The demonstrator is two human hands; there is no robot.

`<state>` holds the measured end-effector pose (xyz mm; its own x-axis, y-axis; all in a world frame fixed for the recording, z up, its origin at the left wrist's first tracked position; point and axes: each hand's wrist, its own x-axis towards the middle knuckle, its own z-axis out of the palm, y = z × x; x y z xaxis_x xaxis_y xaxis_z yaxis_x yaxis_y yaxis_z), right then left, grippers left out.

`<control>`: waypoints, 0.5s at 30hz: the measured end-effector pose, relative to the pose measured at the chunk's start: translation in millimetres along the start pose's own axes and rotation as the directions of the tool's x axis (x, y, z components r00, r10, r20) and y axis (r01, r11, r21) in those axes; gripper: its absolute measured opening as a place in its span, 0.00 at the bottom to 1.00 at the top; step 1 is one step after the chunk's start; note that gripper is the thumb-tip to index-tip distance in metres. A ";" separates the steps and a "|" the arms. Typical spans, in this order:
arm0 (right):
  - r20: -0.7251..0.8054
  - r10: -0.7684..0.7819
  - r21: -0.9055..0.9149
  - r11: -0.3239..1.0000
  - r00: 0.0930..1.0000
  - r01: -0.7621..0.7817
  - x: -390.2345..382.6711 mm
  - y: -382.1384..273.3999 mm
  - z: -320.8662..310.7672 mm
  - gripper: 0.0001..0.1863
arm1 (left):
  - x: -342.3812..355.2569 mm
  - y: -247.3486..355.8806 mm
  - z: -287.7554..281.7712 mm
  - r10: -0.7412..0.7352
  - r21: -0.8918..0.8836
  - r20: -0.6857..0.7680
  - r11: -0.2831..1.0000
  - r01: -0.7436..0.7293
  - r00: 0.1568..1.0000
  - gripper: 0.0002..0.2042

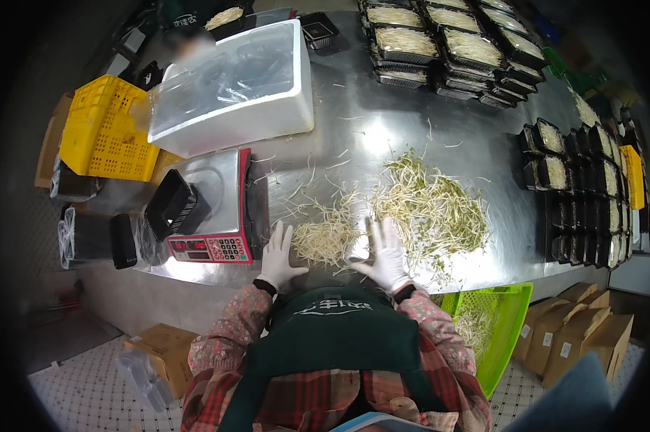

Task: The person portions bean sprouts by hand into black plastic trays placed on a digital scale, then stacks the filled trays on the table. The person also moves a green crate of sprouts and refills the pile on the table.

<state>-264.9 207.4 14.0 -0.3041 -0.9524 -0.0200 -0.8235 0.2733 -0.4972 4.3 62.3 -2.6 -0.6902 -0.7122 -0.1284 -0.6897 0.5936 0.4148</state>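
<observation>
While sprouts litter the metal table above patterned floor, both hands spread fingers wide.

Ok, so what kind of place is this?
Probably a produce packing room: loose sprouts lie on a metal table, beside a red-edged weighing scale, with stacked black trays of pale sprouts farther off.

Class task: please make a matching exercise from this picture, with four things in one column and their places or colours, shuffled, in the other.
Things
1. left hand
2. scale
3. right hand
4. foam box

Places or colours
A. between the small sprout pile and the large sprout pile
B. white, with clear plastic inside
C. at the left side of the small sprout pile
D. red, with a silver top

Pairs: 1-C, 2-D, 3-A, 4-B
</observation>
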 end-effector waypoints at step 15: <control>0.058 0.221 0.392 0.892 0.974 -0.225 33.9 -13.1 43.0 0.11 | 19.7 -36.3 0.0 0.182 -0.314 -0.109 0.927 -0.208 0.977 0.11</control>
<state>-243.8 165.7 -17.4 -0.4501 -0.8749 -0.1791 -0.4780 0.4054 -0.7792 15.7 26.7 -20.2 -0.7764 -0.6284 0.0479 -0.4269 0.5804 0.6935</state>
